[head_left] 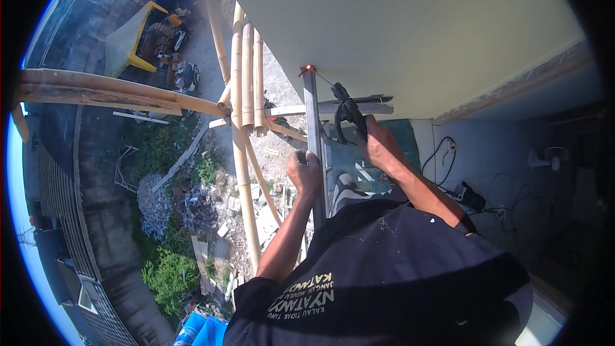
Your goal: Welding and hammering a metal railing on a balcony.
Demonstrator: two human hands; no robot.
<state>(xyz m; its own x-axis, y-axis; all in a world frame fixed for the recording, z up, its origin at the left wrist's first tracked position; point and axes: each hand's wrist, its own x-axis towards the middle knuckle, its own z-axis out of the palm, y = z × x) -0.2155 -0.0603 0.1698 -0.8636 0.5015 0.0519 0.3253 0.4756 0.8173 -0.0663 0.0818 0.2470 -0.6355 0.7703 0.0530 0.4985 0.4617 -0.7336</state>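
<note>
Gripped a black clamp-like holder [346, 112] in the right hand [378, 144], fingers wrapped round its handle and partly hidden by it. Pointed the holder's thin rod [325, 79] at the top end of a long steel bar [312, 112], near the edge of a pale panel [410, 38]. Could not tell whether rod and bar touched, because of a small orange glow [309, 68] there. Closed the left hand [304, 169] on the bar lower down, far side of the grip out of sight. Lost the bar's lower end behind a dark shirt [384, 269]. Saw a grey plank [378, 109] partly covered by the holder, and a green sheet [405, 138] partly covered by the right hand. Found bamboo poles [237, 83] on the left, meeting a wooden beam [122, 91]. Followed black cables [442, 157] on the right into shadow, near a dark object [471, 197] too dim to identify. Caught only part of something blue [204, 332], cut off at the lower edge.
</note>
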